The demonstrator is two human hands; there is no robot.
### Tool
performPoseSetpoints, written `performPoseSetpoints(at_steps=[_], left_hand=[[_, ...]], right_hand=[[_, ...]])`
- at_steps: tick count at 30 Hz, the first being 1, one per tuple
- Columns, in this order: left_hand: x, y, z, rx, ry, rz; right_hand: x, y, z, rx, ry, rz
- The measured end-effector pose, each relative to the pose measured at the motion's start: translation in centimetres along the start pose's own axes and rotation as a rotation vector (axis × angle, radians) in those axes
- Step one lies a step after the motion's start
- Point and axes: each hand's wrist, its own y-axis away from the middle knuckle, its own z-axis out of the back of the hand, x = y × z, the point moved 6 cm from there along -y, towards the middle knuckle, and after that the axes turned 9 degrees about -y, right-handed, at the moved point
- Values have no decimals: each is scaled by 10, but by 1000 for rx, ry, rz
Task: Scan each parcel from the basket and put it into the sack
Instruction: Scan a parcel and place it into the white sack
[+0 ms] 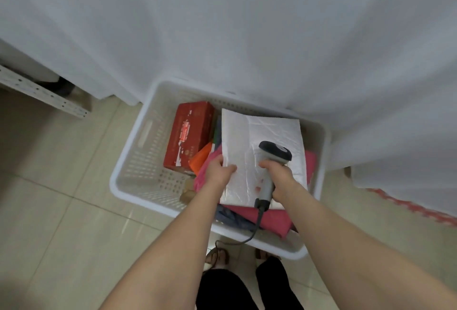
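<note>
A white plastic basket (138, 151) stands on the tiled floor in front of me. My left hand (220, 169) grips the left edge of a flat white padded parcel (267, 131), held over the basket. My right hand (279, 176) holds a grey handheld scanner (274, 152) by its handle, its dark head pointing down at the parcel. A red box (189, 134) stands in the basket's left part, beside an orange parcel (201, 157). Pink parcels (267, 221) lie under the white one. I cannot tell which of the white fabric is the sack.
White fabric (247, 25) hangs across the whole upper view, right behind the basket. A perforated metal shelf rail (42, 91) sits at the left. A red-and-white strip (415, 208) runs along the floor at the right. My feet (218, 256) are just below the basket.
</note>
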Motion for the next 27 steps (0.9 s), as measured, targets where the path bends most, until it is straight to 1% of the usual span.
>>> performPoseSetpoints(at_steps=[2,4,7,9,11,12,14,16,17,18,20,22,24,27], left_hand=[[-31,24,17,-45,2,-112],[-63,51,36,-73,-38,-205],[-116,99,68,-118,-209,-357],[-153,137,83,-88,-345,-445],[-183,175,95,-1,-431,-489],[-196,194,101,61,-417,-484],[-211,226,117,175,-295,-430],[-216,251,141,217,-160,-318],[-218,260,155,195,-118,-278],[-219,269,171,141,-103,-255],[-216,280,210,-79,-50,-220],[-203,295,249,-288,43,-149],[-187,313,280,-374,111,-72],[-170,334,313,-397,157,-14]], right_hand=[[15,22,-6,22,-19,8],[35,52,-16,51,-50,57],[72,112,-41,128,-135,123],[95,152,-60,183,-189,155],[114,191,-76,222,-173,177],[122,208,-81,220,-138,189],[135,238,-85,201,-77,206],[147,266,-84,183,-45,205],[152,280,-83,186,-33,205],[157,293,-83,204,-23,209],[162,320,-86,281,-10,194],[165,347,-92,372,-12,172],[166,376,-102,464,3,168],[162,409,-117,575,16,151]])
